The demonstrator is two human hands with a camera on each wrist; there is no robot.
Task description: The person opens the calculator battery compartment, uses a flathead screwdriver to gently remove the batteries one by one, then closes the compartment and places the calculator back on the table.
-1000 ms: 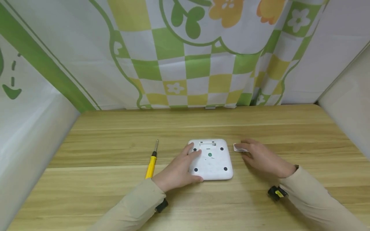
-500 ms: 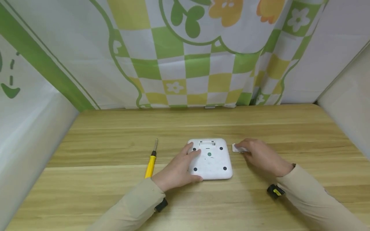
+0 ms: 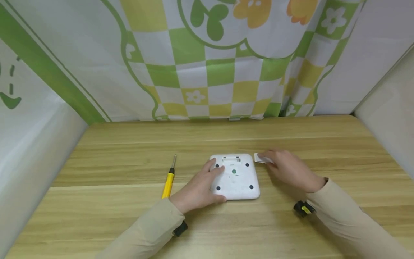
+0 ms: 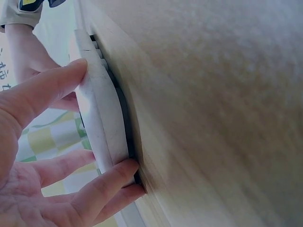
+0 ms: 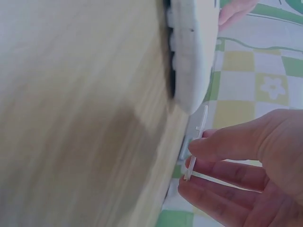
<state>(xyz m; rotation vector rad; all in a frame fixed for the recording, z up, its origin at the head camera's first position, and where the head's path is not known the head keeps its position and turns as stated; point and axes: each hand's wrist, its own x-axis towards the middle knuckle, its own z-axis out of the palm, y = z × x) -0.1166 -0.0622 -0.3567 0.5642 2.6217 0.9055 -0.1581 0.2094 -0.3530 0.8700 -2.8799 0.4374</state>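
A white square calculator [image 3: 239,181] lies face down, its back with dark round feet turned up and the battery compartment [image 3: 231,159] uncovered at the far edge. My left hand [image 3: 198,187] grips its left side, thumb at the near edge and fingers spread over the back and side. In the left wrist view, fingertips [image 4: 128,166] touch the calculator's side close to the table. My right hand [image 3: 289,169] pinches a thin white battery cover [image 3: 260,158] just right of the calculator's far corner. The right wrist view shows that cover [image 5: 201,125] edge-on between thumb and fingers, apart from the calculator.
A yellow-handled screwdriver [image 3: 168,184] lies left of the calculator, beside the left forearm, tip pointing away. The wooden table [image 3: 129,151] ends at a green-and-yellow checked curtain [image 3: 223,79] behind. Pale walls flank both sides.
My right hand has moved left and slightly away with the battery cover, closer to the calculator's far right corner, and the cover has turned a little. The left hand stays on the calculator.
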